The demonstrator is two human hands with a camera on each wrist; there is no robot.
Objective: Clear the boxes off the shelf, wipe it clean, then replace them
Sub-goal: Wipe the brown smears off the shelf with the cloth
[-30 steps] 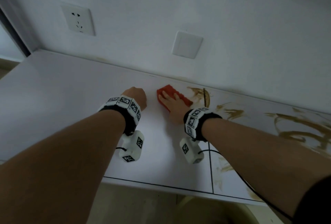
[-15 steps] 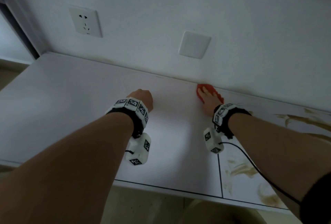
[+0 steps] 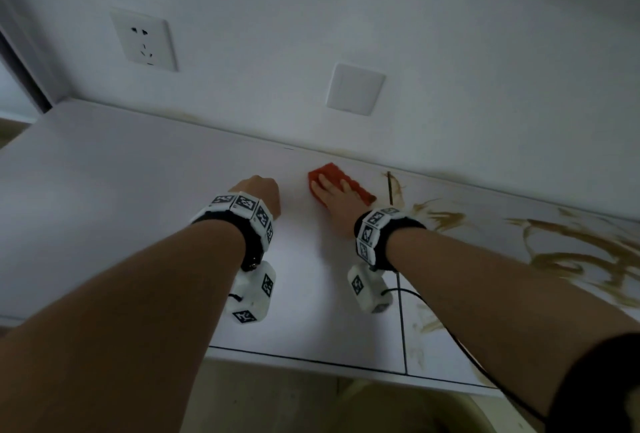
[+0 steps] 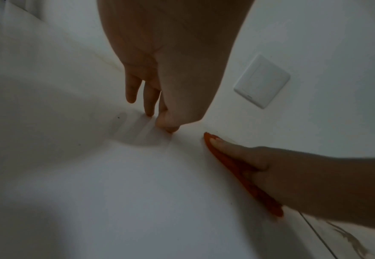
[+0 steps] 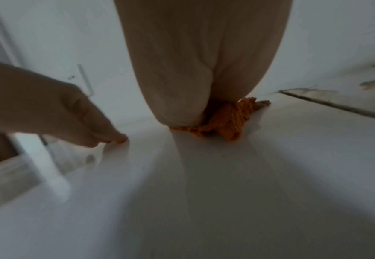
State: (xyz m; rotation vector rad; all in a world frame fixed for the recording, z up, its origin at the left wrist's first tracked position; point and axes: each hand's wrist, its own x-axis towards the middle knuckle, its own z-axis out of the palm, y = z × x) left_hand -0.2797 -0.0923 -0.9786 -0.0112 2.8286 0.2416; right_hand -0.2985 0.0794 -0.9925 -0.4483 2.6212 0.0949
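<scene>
The white shelf carries no boxes in any view. My right hand lies flat with straight fingers on an orange cloth, pressing it onto the shelf close to the wall. In the right wrist view the cloth bunches out from under the right hand. My left hand holds nothing. It props on the shelf just left of the cloth, with its fingertips touching the surface. The left wrist view shows the cloth as a thin orange strip under the right hand.
Brown smears cover the shelf's right part, starting at a panel seam just right of the cloth. A wall socket and a blank plate are on the wall behind. The shelf's front edge runs below my wrists.
The right hand swept the cloth rightward along the wall, then back left beside the left hand. The left hand stayed propped in place.
</scene>
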